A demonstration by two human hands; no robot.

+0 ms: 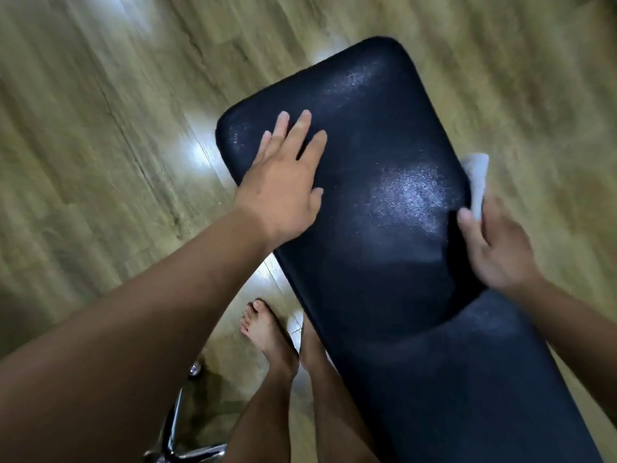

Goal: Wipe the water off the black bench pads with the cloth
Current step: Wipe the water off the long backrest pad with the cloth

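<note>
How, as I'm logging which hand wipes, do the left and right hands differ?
The left hand lies flat, fingers spread, on the bench pad, holding nothing; the right hand grips a white cloth at the pad's right edge. The right is blurred, the left sharper. Both are bare.

Glossy wood-grain plank flooring [100, 135] in olive-tan tones fills the room from edge to edge. A bright glare patch [197, 152] of reflected light sits at 10 o'clock, with a softer one toward 11 o'clock. A chrome tubular frame [177, 436] stands at 7 o'clock.
</note>
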